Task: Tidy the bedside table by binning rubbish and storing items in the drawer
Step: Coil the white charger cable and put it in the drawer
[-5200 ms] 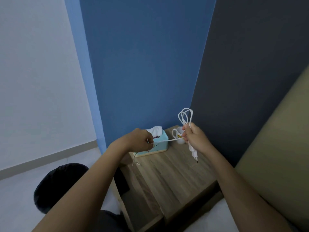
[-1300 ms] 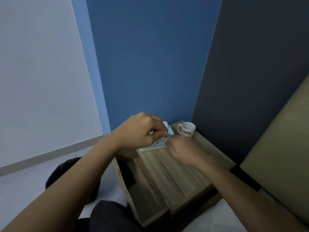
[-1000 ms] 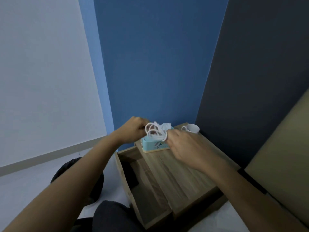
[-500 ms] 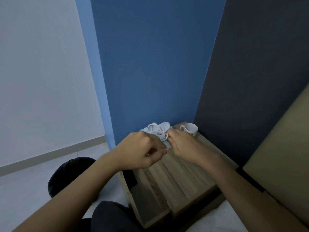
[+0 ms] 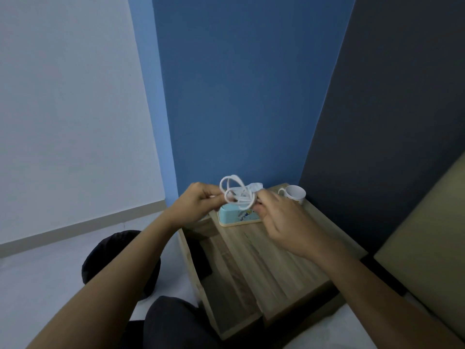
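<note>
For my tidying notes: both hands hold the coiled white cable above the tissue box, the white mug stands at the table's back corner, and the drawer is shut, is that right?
Not quite: the drawer is pulled open, as the head view shows. The rest holds: the left hand and right hand hold the coiled white cable above the tissue box, and the white mug stands at the table's back corner.

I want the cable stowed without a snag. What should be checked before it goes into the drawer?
1. White cable coiled into loops: ok.
2. Left hand and right hand both gripping the coil: ok.
3. Coil tied off so it holds: cannot tell.
4. Drawer open below the tabletop: ok.
5. Drawer floor free where visible: ok.
6. Tissue box and mug clear of the path down: ok.
</note>
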